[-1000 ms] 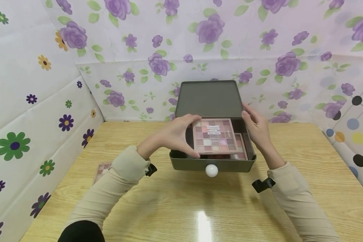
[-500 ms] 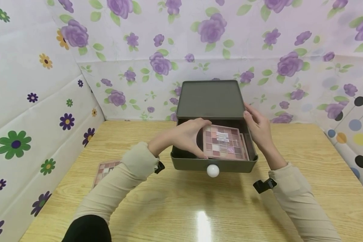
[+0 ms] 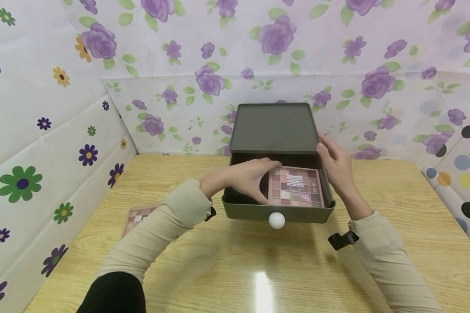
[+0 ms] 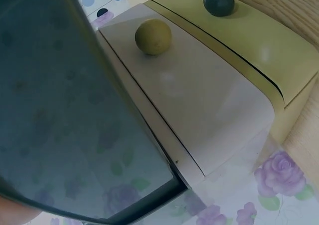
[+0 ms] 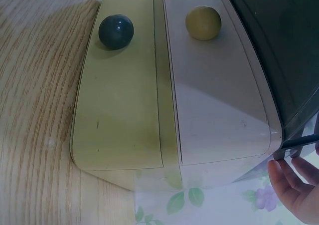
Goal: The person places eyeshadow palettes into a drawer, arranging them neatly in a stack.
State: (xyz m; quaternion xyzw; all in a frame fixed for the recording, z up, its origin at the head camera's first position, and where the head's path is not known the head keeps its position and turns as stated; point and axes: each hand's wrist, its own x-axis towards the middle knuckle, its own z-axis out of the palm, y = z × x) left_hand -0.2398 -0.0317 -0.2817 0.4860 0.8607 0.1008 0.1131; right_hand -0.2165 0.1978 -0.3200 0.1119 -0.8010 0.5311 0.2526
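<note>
A pink eyeshadow palette (image 3: 295, 187) lies face up at the right of the pulled-out dark drawer (image 3: 258, 212). My left hand (image 3: 246, 176) reaches over the drawer's left wall, fingers at the palette's far left corner and thumb at its near left corner. My right hand (image 3: 337, 167) grips the right side of the drawer unit (image 3: 274, 128), thumb at its front edge. In the right wrist view, my fingers (image 5: 294, 182) touch the dark tier's corner. A white round knob (image 3: 276, 220) sits on the drawer's front.
Another palette (image 3: 135, 219) lies on the wooden table (image 3: 235, 265) at the left, partly under my left sleeve. The wrist views show a pale pink drawer (image 4: 184, 85) and a yellow-green drawer (image 5: 119, 105) beneath the dark one. Floral cloth (image 3: 180, 48) hangs behind.
My left hand has moved right and lowered the palette flat into the drawer. It now covers another palette that showed beneath it earlier. My right hand stays on the drawer unit.
</note>
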